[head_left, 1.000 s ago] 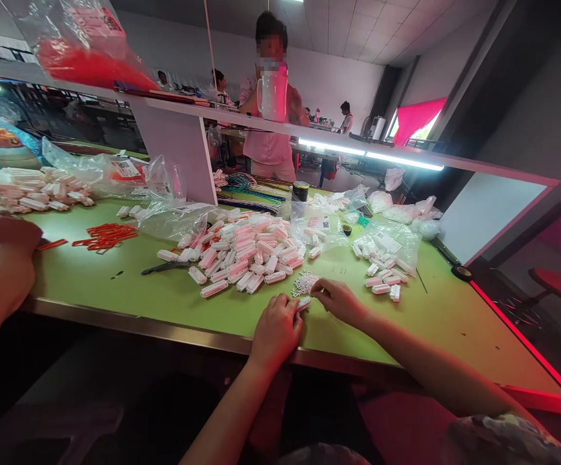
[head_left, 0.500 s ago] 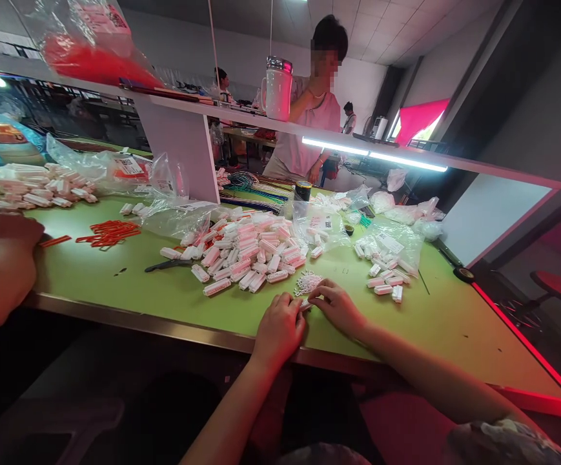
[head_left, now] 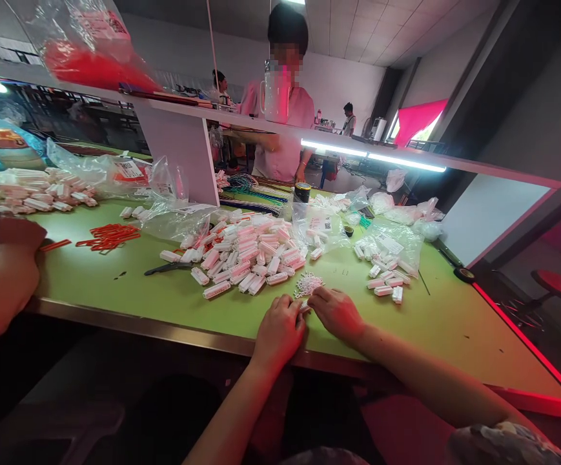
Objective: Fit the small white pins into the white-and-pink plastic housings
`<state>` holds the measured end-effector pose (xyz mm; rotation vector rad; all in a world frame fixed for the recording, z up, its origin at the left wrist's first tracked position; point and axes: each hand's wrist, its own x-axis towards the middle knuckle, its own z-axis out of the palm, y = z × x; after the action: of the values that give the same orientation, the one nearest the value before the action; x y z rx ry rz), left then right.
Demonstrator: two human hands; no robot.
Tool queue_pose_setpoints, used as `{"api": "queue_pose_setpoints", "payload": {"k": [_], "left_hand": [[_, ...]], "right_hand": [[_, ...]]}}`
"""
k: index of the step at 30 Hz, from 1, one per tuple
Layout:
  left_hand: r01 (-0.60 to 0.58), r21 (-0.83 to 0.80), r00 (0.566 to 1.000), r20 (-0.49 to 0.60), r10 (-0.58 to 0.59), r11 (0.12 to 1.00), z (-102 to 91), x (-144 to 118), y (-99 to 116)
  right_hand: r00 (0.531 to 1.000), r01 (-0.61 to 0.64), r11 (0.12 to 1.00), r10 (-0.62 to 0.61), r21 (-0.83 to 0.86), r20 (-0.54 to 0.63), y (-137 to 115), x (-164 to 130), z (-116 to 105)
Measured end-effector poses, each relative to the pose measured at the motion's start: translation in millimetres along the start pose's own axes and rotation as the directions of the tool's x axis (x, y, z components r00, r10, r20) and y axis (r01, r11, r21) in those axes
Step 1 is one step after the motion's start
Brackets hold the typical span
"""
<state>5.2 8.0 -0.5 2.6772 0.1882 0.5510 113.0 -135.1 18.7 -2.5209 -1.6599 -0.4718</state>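
Note:
My left hand [head_left: 280, 328] rests at the table's front edge, its fingers closed around a small white plastic block [head_left: 304, 308]. Against the right end of that block, my right hand [head_left: 338, 313] has its thumb and fingertips pinched together; whatever they pinch is too small or hidden to make out. Just beyond my fingertips lies a little heap of tiny white pieces [head_left: 309, 283]. Behind and left of it spreads a large pile of white plastic blocks [head_left: 248, 255], similar to the one I hold.
Black scissors [head_left: 166, 267] lie left of the pile, near orange strips [head_left: 108, 237]. A neighbour's hand [head_left: 11, 232] works at far left. More blocks spill from a clear bag [head_left: 394, 242] at right. A shelf [head_left: 255, 123] with a mug [head_left: 276, 93] crosses above; a person stands behind it.
My right hand's fingers have curled in closer to the block; my left hand stays put. The person behind the shelf has shifted left and lowered an arm.

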Motion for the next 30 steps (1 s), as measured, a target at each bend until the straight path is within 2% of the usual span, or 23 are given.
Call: {"api": "queue_pose_setpoints", "payload": {"k": [5, 9, 16, 19, 21, 24, 27, 30], "left_hand": [[0.004, -0.018, 1.0, 0.004, -0.004, 1.0, -0.4, 1.6, 0.4], [0.005, -0.014, 1.0, -0.006, -0.005, 1.0, 0.8, 1.6, -0.5], [0.006, -0.024, 1.0, -0.001, -0.006, 1.0, 2.7, -1.2, -2.7], [0.002, -0.021, 1.0, -0.003, -0.002, 1.0, 2.0, -0.9, -2.4], [-0.005, -0.019, 1.0, -0.009, 0.005, 1.0, 1.3, -0.4, -2.0], [-0.015, -0.014, 1.0, -0.007, 0.014, 1.0, 0.4, 0.4, -1.7], [-0.014, -0.004, 1.0, -0.002, 0.014, 1.0, -0.1, 0.7, -1.3], [-0.011, 0.005, 1.0, 0.003, 0.011, 1.0, -0.2, 0.3, -0.6]], "right_hand": [[0.991, 0.085, 0.99, -0.095, -0.111, -0.09, -1.4, -1.8, 5.2], [0.963, 0.178, 0.967, -0.209, -0.183, -0.169, -4.1, -6.1, 9.5], [0.962, 0.159, 0.964, -0.2, -0.215, -0.186, -9.7, -12.1, 15.7], [0.975, 0.114, 0.987, -0.133, -0.114, -0.18, -9.4, -11.9, 11.7], [0.984, 0.04, 0.999, -0.037, 0.017, -0.174, -7.9, -11.9, 8.0], [0.981, -0.069, 0.973, 0.106, 0.222, -0.161, -3.6, -12.5, 5.3], [0.974, -0.094, 0.936, 0.157, 0.339, -0.163, 0.6, -13.1, 6.2], [0.967, -0.1, 0.921, 0.179, 0.377, -0.179, 3.8, -13.1, 8.1]]}}
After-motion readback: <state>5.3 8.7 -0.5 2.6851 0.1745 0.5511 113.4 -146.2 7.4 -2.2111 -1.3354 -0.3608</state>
